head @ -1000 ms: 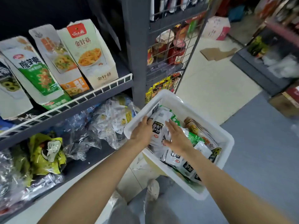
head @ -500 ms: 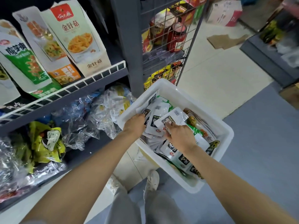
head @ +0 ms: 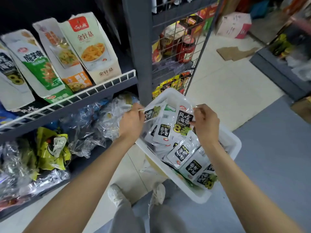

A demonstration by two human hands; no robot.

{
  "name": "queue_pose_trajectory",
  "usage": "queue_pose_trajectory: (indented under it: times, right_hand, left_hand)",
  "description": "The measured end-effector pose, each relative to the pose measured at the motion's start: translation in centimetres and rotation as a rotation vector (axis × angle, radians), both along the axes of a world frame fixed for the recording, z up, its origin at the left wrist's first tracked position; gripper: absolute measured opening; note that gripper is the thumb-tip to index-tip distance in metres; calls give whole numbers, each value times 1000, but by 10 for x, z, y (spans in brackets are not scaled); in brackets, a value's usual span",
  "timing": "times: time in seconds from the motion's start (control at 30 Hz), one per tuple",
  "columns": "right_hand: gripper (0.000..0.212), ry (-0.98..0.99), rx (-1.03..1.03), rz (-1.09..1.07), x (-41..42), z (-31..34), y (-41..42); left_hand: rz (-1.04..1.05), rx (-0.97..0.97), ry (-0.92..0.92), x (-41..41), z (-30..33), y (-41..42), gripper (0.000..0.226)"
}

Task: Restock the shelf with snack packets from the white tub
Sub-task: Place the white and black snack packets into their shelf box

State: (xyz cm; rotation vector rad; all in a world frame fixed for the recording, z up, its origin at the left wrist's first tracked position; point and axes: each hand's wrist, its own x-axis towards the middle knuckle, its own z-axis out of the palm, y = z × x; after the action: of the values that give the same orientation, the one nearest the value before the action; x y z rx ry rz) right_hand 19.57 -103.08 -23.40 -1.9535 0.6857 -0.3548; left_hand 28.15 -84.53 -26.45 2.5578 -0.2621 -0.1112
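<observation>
Right hand (head: 206, 125): pinches a packet (head: 184, 122) by its right edge, long axis upright, raised over the tub (head: 233, 148). Left hand (head: 133, 122): grips a second packet (head: 152, 112) by its left edge, nearer the shelf (head: 94, 96), which lies up and left of both. Tub full of loose packets; grey floor below

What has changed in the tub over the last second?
Both hands have lifted out of the pile, each with a packet: the left hand grips one by its edge, and the right hand pinches another, now face up above the rest. The tub, the other packets and the shelf look unchanged.
</observation>
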Motion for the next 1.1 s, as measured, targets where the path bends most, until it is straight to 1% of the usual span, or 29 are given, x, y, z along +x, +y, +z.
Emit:
queue_pose_trajectory:
  times: [0.07,0.13,0.2,0.23,0.3,0.37,0.43,0.5,0.53,0.6,0.67,0.7,0.77,0.87,1.0,1.1]
  right_hand:
    - [13,-30,166,-67,12,11,4]
    - [12,-76,241,-56,25,24,15]
    - [10,-96,286,-20,39,36,29]
    - [11,-105,284,7,46,42,36]
    - [18,-116,207,93,60,54,53]
    - [19,-125,146,206,74,69,74]
    - [17,-121,115,301,90,85,97]
    - [10,-130,40,386,105,101,122]
    - [9,-148,-22,433,112,110,135]
    - [15,-179,-135,517,125,127,160]
    - [21,-198,-216,579,138,145,185]
    - [21,-211,-251,601,143,153,197]
    - [15,-243,-301,620,154,167,218]
    - [9,-272,-367,629,170,179,245]
    - [7,-281,-289,600,184,184,268]
    - [7,-285,-238,586,190,182,279]
  left_hand:
    - [55,-130,-12,1,14,9,18]
    - [79,-238,-68,6,30,25,16]
    - [112,-282,-121,12,49,45,16]
    - [136,-296,-140,16,60,56,17]
    - [192,-361,-145,23,81,82,23]
    - [258,-421,-135,30,100,111,27]
    - [280,-461,-151,36,118,141,24]
    - [292,-470,-172,41,138,170,16]
    - [301,-454,-195,44,148,185,13]
    - [301,-399,-275,52,167,214,16]
    - [298,-381,-333,61,183,243,10]
    - [292,-378,-349,67,191,256,7]
    - [295,-345,-382,82,203,280,9]
    - [306,-217,-422,105,217,306,10]
    - [267,75,-444,130,228,317,17]
    - [158,289,-406,150,222,318,20]
